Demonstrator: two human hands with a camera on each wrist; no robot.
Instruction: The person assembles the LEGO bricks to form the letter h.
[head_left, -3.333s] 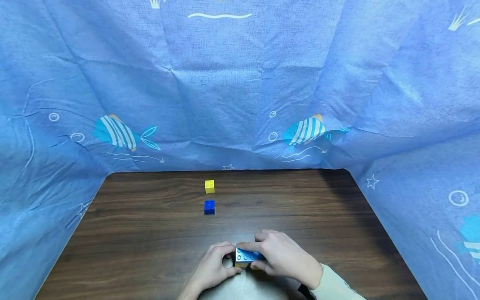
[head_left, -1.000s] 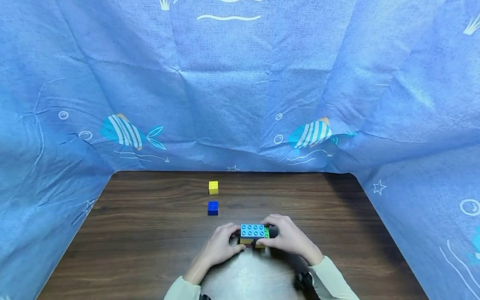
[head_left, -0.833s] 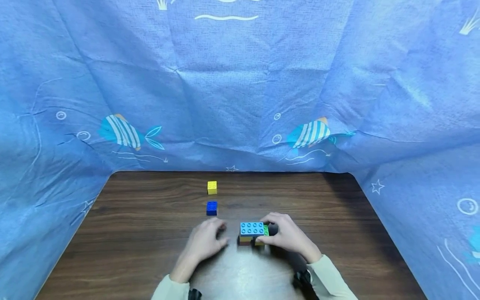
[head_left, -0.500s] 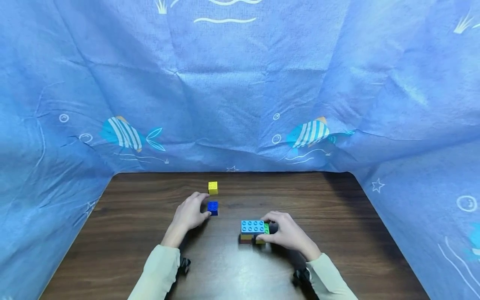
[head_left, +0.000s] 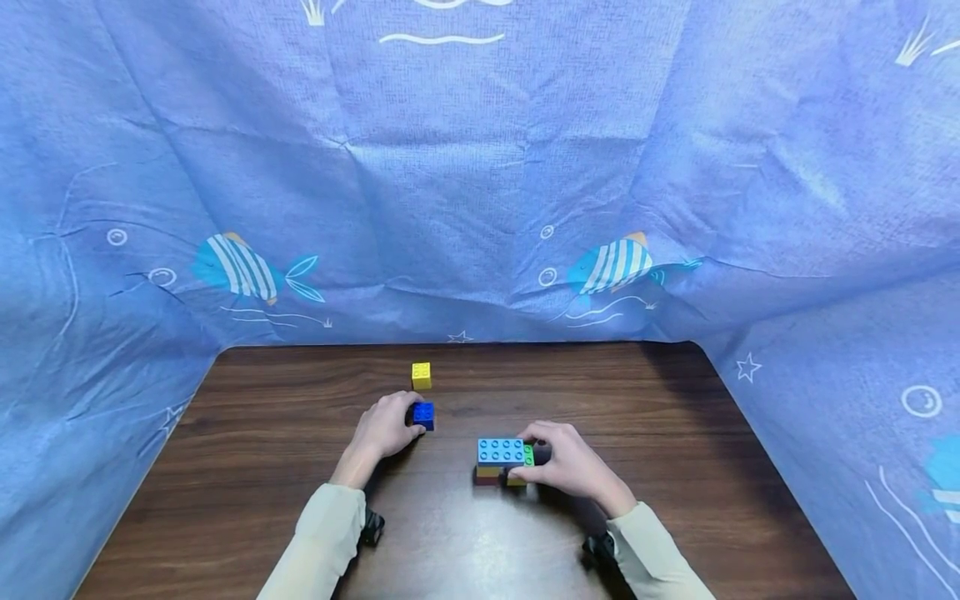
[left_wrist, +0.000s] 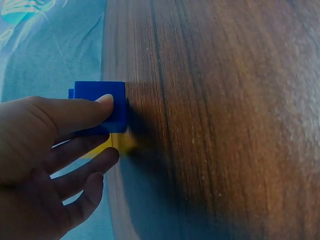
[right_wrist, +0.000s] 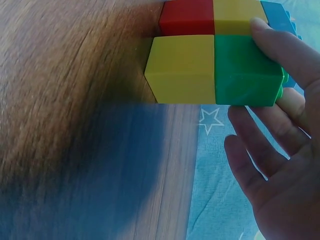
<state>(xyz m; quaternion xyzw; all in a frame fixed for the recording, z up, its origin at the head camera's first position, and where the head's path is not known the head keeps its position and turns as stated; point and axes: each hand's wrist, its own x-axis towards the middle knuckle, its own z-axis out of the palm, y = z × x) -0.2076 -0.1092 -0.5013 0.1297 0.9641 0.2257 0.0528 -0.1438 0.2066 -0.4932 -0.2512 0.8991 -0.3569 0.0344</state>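
One red brick (right_wrist: 186,16) shows wrist-side only

Head view high, facing forward and down over whole worktop (head_left: 262,467); wrist views low, close, skimming it, each at one hand's bricks.

right hand (right_wrist: 280,150) | thumb touching green brick (right_wrist: 247,70) | beside yellow brick (right_wrist: 182,69)
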